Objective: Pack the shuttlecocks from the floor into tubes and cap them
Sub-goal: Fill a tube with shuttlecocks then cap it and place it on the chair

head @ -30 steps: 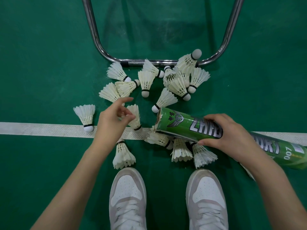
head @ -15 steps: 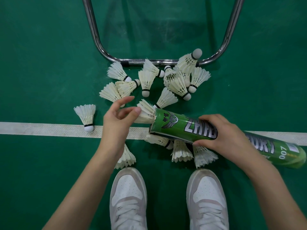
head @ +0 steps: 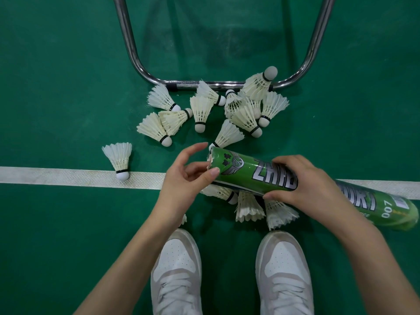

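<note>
My right hand [head: 302, 180] grips a green shuttlecock tube [head: 236, 176] around its middle, holding it nearly level above the white line, mouth to the left. My left hand [head: 179, 185] is at the mouth, thumb on the rim, fingers against a shuttlecock [head: 208, 162] that is almost fully inside, with only its feather tips showing. Several white shuttlecocks [head: 245, 112] lie in a pile beyond the tube. One shuttlecock [head: 119, 158] lies alone on the left, and three more [head: 250, 208] lie under the tube near my shoes.
A bent chrome tube frame [head: 131, 53] rests on the green floor behind the pile, with one shuttlecock leaning on its bar. A white court line [head: 56, 177] crosses left to right. My white shoes [head: 177, 269] stand at the bottom.
My left hand picked a shuttlecock off the line, carried it right to the tube's mouth and pushed it in. The tube shifted slightly left toward that hand.
</note>
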A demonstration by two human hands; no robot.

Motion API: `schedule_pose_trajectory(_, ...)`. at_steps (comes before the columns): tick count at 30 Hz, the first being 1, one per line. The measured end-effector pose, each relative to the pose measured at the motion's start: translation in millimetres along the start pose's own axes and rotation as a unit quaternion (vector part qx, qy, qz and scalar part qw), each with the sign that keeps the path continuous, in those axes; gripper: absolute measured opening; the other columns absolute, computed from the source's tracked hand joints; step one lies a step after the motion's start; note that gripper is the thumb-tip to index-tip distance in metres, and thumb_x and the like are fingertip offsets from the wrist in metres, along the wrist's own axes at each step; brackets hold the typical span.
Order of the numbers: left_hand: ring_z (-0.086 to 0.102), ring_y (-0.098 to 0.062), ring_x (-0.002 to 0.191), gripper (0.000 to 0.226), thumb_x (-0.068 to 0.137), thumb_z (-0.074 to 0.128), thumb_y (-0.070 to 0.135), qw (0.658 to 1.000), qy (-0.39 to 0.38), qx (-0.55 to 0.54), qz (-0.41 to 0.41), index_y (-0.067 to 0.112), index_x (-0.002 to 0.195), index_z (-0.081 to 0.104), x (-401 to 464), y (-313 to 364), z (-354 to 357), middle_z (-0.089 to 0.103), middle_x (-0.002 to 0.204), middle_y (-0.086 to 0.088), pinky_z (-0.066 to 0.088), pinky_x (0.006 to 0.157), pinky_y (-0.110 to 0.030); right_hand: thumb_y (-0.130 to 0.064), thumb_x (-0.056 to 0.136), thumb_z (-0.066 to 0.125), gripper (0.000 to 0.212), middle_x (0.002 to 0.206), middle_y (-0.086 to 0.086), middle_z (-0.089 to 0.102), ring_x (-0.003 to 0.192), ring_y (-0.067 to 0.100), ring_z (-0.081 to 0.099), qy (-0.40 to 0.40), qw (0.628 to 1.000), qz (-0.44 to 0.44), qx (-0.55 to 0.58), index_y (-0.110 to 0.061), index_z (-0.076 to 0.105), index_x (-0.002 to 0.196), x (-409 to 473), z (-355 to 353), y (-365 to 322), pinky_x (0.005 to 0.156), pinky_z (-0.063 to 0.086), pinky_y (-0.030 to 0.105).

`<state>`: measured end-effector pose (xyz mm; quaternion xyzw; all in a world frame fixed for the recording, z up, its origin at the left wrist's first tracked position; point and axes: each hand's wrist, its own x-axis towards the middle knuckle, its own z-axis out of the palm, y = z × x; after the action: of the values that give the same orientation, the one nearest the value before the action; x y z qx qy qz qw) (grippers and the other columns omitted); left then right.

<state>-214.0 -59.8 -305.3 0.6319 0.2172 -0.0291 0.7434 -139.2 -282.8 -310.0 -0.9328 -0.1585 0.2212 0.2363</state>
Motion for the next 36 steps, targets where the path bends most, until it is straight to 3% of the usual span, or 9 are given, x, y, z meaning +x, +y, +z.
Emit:
schedule_pose_trajectory(8,0.065,-0.011,0.08,0.052,0.078,0.069,0.002,0.999,-0.037,0.02,-0.003,0.028,0.12,0.052,-2,0,5,0.073,0.085,-0.005,0.052,0.073,-0.019,-0.057,0.056,0.073,0.077,0.106,-0.019,0.042,0.106,0.023,0.051,-0.006,1.0,-0.006,-0.007,-0.031,0.047,0.123,-1,-1,-2,0.093,0.043,0.042)
schedule_pose_trajectory(15,0.07,-0.012,0.084,0.069,0.078,0.069,-0.001,0.998,-0.057,0.021,-0.01,0.034,0.13,0.039,-3,2,9,0.075,0.086,-0.004,0.05,0.072,-0.016,-0.056,0.056,0.075,0.076,0.112,-0.012,0.05,0.105,0.022,0.052,-0.011,1.0,-0.008,-0.002,-0.029,0.048,0.121,-3,0,-4,0.093,0.043,0.041)
schedule_pose_trajectory(23,0.071,-0.015,0.085,0.068,0.078,0.069,-0.001,0.997,-0.074,0.03,-0.01,0.036,0.127,0.041,0,5,9,0.075,0.09,-0.006,0.051,0.071,-0.017,-0.055,0.056,0.075,0.075,0.106,-0.017,0.044,0.104,0.022,0.052,-0.01,1.0,-0.004,0.0,-0.03,0.048,0.121,-3,-1,-5,0.092,0.043,0.04)
schedule_pose_trajectory(29,0.071,-0.015,0.083,0.072,0.077,0.071,-0.003,0.995,-0.082,0.055,-0.003,0.035,0.131,0.041,2,3,8,0.074,0.085,-0.005,0.053,0.07,-0.019,-0.056,0.056,0.075,0.076,0.115,-0.011,0.051,0.105,0.022,0.052,-0.013,1.0,-0.006,0.005,-0.03,0.048,0.122,-3,-1,-8,0.093,0.043,0.04)
schedule_pose_trajectory(33,0.071,-0.017,0.088,0.072,0.076,0.072,-0.001,0.994,-0.082,0.074,0.009,0.038,0.129,0.042,3,5,8,0.069,0.103,-0.013,0.055,0.073,-0.022,-0.057,0.056,0.074,0.077,0.118,-0.012,0.05,0.107,0.022,0.051,-0.017,1.0,-0.009,0.006,-0.031,0.048,0.123,-3,0,-10,0.094,0.043,0.042)
schedule_pose_trajectory(36,0.069,-0.017,0.093,0.074,0.075,0.073,-0.001,0.992,-0.084,0.087,0.025,0.039,0.129,0.043,3,5,7,0.063,0.111,-0.009,0.055,0.078,-0.024,-0.057,0.056,0.075,0.076,0.119,-0.012,0.05,0.108,0.022,0.051,-0.017,1.0,-0.009,0.004,-0.032,0.047,0.123,-3,0,-11,0.095,0.042,0.042)
